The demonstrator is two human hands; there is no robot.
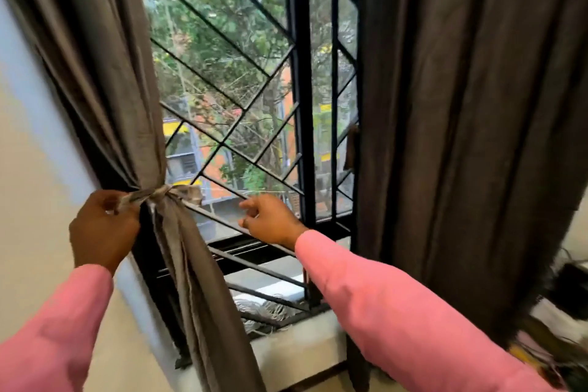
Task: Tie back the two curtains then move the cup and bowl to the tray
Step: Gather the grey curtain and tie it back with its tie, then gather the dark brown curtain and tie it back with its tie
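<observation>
The left grey curtain [105,79] is gathered at the window's left side and cinched by a grey fabric tie [165,194] knotted around it. My left hand [103,229] pinches the tie's left end beside the knot. My right hand [270,221] hovers to the right of the knot, apart from the tie's free end, with loosely curled fingers holding nothing. The right dark curtain [461,121] hangs loose and straight over the window's right side. Cup, bowl and tray are not in view.
A black metal window grille [299,99] with diagonal bars stands behind the curtains, above a pale sill [296,347]. A white wall [35,184] is at the left. Blurred dark objects [563,296] sit at the lower right.
</observation>
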